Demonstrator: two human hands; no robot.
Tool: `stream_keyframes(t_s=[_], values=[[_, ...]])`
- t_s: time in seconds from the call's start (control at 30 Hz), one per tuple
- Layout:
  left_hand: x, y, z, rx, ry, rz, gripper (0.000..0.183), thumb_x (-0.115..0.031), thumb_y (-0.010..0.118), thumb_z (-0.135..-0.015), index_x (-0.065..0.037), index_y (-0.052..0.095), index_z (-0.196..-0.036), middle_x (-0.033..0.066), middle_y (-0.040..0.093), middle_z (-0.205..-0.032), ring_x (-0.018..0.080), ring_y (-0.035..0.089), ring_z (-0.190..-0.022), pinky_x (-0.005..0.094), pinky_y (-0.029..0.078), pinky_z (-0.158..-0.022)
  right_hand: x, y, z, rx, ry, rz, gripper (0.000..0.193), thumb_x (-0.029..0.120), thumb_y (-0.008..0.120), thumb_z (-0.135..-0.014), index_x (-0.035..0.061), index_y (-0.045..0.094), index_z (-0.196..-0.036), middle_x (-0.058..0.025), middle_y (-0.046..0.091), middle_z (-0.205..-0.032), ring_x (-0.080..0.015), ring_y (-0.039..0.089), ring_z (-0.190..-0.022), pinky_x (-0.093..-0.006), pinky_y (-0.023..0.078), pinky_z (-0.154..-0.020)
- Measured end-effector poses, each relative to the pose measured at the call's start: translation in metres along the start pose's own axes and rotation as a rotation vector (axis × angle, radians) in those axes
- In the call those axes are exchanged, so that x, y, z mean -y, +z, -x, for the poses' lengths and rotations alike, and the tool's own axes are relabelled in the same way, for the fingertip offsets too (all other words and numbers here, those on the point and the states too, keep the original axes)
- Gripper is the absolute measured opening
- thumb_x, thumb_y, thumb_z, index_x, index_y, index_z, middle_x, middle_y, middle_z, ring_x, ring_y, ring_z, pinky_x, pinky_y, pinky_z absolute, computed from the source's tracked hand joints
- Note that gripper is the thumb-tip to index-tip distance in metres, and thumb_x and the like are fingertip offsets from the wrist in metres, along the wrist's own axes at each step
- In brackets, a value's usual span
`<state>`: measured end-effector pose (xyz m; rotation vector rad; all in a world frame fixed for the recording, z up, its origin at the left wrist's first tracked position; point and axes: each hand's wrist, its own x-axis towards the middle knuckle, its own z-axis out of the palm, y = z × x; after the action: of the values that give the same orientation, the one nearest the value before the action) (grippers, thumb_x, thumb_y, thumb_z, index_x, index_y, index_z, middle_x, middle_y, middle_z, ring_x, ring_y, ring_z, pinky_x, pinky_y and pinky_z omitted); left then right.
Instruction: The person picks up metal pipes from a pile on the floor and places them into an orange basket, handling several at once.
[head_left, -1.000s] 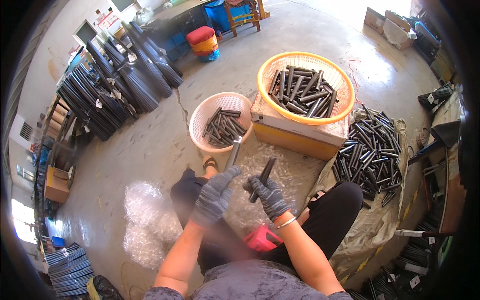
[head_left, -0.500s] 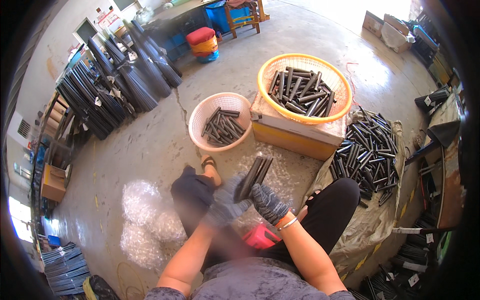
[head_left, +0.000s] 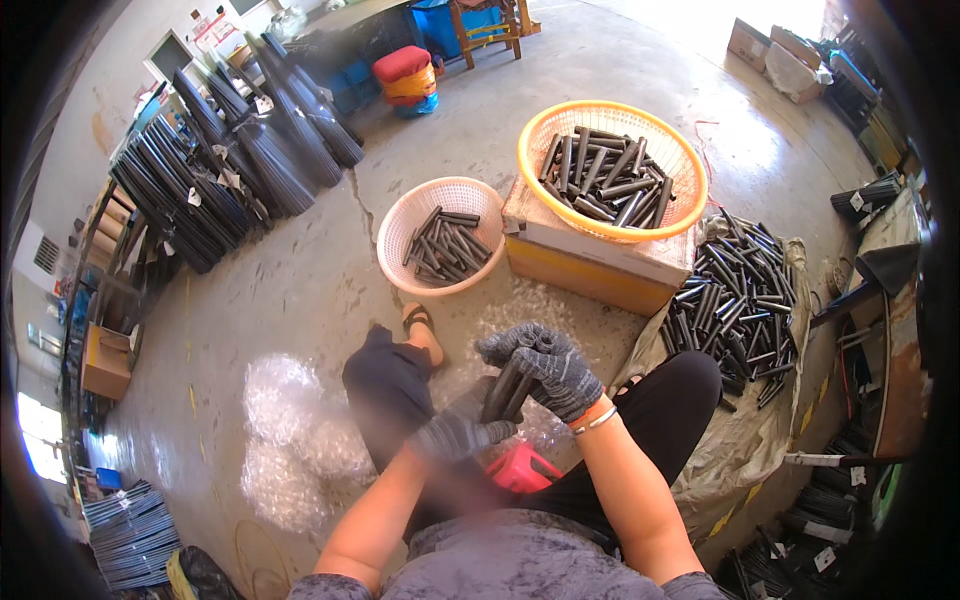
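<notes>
Between my knees I hold a small bunch of short black tubes, tilted upward. My left hand, in a grey knit glove, is wrapped round their lower end. My right hand, gloved alike, closes over their upper end, its fingers curled across the top. How many tubes are in the bunch is partly hidden by the gloves. Ahead, a pale pink basket on the floor holds similar tubes. An orange-rimmed basket with more tubes rests on a cardboard box.
A large heap of black tubes lies on a cloth sheet to my right. Clear plastic bags are on the floor at left. A pink-red stool shows beneath me. Bundled long rods stand at far left.
My right hand has moved up from the tubes' lower side to their upper end and now covers it. The bunch sits slightly lower; my left hand still grips it.
</notes>
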<state>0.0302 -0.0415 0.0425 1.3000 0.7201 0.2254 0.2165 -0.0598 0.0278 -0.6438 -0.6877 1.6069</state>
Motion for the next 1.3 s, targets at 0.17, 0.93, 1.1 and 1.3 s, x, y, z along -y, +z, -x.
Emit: stream_keyframes(t_s=[0.17,0.93,1.1,1.3], values=[[-0.031,0.003,-0.018,-0.007,0.068,-0.087,0.033,-0.006,0.069,-0.079,-0.007,0.054,-0.109,-0.0004,0.062,-0.086,0.0079,0.057,-0.072,0.0207,0.046,-0.058,0.009,0.024,0.005,-0.008,0.048,0.139,0.033,0.015,0.068,-0.080,-0.0006,0.061,-0.109,-0.0078,0.064,-0.107,-0.0137,0.058,-0.093,-0.0284,0.046,-0.086],[-0.045,0.003,-0.010,0.109,0.019,0.203,0.035,-0.004,0.068,-0.079,0.002,0.056,-0.111,0.0079,0.064,-0.099,0.0159,0.060,-0.094,0.0289,0.049,-0.083,0.005,0.012,-0.004,-0.165,-0.287,0.225,0.029,0.031,0.047,-0.095,0.0058,0.054,-0.082,-0.0059,0.056,-0.078,-0.0191,0.056,-0.076,-0.0356,0.047,-0.075],[-0.043,-0.004,-0.008,0.228,0.053,0.293,0.037,-0.006,0.073,-0.074,0.002,0.058,-0.106,0.0101,0.066,-0.094,0.0179,0.063,-0.089,0.0310,0.050,-0.081,0.007,0.023,-0.010,-0.109,-0.140,-0.494,0.033,0.035,0.047,-0.095,0.0140,0.043,-0.070,0.0027,0.040,-0.062,-0.0133,0.045,-0.060,-0.0282,0.039,-0.058],[-0.032,-0.026,-0.008,0.531,0.194,0.330,0.039,-0.006,0.077,-0.068,0.003,0.059,-0.102,0.0134,0.066,-0.092,0.0229,0.064,-0.087,0.0336,0.050,-0.079,0.014,0.008,-0.019,-0.135,-0.105,-0.506,0.033,0.036,0.044,-0.096,0.0182,0.042,-0.068,0.0059,0.033,-0.053,-0.0085,0.031,-0.042,-0.0241,0.031,-0.046]])
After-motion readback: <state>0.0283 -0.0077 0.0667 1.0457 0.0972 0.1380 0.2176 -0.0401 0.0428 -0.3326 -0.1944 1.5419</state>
